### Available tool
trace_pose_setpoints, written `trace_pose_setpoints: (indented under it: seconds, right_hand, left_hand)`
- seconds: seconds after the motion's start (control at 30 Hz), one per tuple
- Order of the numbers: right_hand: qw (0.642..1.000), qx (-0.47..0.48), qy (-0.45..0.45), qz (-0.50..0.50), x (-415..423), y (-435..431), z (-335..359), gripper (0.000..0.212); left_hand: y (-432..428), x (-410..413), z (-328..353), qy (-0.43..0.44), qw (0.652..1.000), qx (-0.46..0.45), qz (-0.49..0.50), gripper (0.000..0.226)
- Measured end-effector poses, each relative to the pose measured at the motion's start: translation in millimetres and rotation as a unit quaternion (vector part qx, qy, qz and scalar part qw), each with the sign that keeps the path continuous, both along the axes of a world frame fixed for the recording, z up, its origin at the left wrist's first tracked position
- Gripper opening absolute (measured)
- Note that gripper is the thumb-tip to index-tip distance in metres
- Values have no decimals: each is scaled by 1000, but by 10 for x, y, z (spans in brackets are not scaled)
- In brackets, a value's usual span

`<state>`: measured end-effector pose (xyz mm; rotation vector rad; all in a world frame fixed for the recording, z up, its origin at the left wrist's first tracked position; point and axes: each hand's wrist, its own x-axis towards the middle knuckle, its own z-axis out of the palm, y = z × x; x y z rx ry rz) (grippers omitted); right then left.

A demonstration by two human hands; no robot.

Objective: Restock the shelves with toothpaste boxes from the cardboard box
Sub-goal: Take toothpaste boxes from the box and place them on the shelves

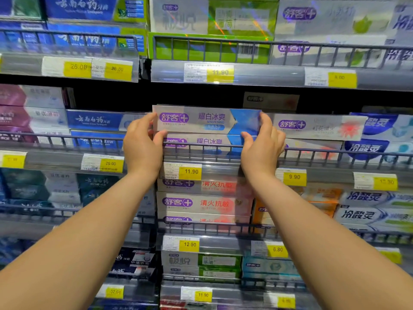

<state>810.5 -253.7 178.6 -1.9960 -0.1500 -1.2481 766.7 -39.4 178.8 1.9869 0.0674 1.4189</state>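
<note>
Silver-blue toothpaste box (pixel 206 119) is mid-shelf, right over a matching box (pixel 209 141) behind the wire rail (pixel 312 153); can't tell if resting yet. Left hand (pixel 143 144) grips its left end, right hand (pixel 261 144) its right end. To do it well: keep it level, slide straight back, face flush w/ box below, above the 11.90 tag (pixel 191 171), then release both ends together.

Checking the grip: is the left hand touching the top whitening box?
Touching. Head view shows left hand pinching the whitening box at its left end.
</note>
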Motion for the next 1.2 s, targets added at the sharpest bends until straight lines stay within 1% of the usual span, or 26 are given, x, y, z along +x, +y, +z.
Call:
trace_pose_setpoints:
  seconds: [0.1, 0.2, 0.27, 0.33, 0.37, 0.43, 0.57, 0.73, 0.83, 0.93, 1.07, 1.2]
  right_hand:
    - [1000, 10, -4, -1, 5, 5, -7, 52]
    - [1000, -1, -1, -7, -24, 5, -3, 53]
    - [1000, -14, 2, -8, -67, -3, -11, 53]
    - [1000, -30, 1, -9, -129, -36, -60, 52]
    - [999, -38, 0, -9, -161, -76, -93, 51]
    - [999, -47, 2, -15, -225, -218, -161, 51]
    - [998, -45, 5, -51, -335, -667, -192, 50]
    - [997, -22, -4, -70, -344, -1317, -129, 52]
    - [998, -18, -9, -57, -268, -1693, -84, 54]
    - [999, -26, 1, -46, -160, -2009, -39, 56]
    - [999, -36, 4, -7, -28, -2242, -22, 55]
    - [999, -41, 5, 3, 35, -2301, -27, 49]
  left_hand:
    - [-2, 4, 3, -9, 1000, -9, -4, 38]
    - [18, 26, -1, 9, 1000, -6, 9, 38]
    - [11, 41, -35, 8, 999, 20, 31, 38]
    - [-79, 35, -86, -14, 996, 70, 50, 35]
    - [-165, 35, -114, -25, 995, 91, 42, 34]
    - [-399, 38, -167, -34, 992, 118, -8, 32]
    - [-923, 41, -251, -21, 986, 144, -87, 34]
    - [-1559, 83, -212, -17, 980, 160, -120, 36]
    - [-1930, 146, -152, -29, 982, 143, -123, 37]
    - [-2201, 211, -120, -26, 992, 90, -87, 42]
    - [-2337, 250, -99, -7, 999, 11, -37, 43]
    - [-2395, 241, -42, 30, 1000, 8, 0, 41]
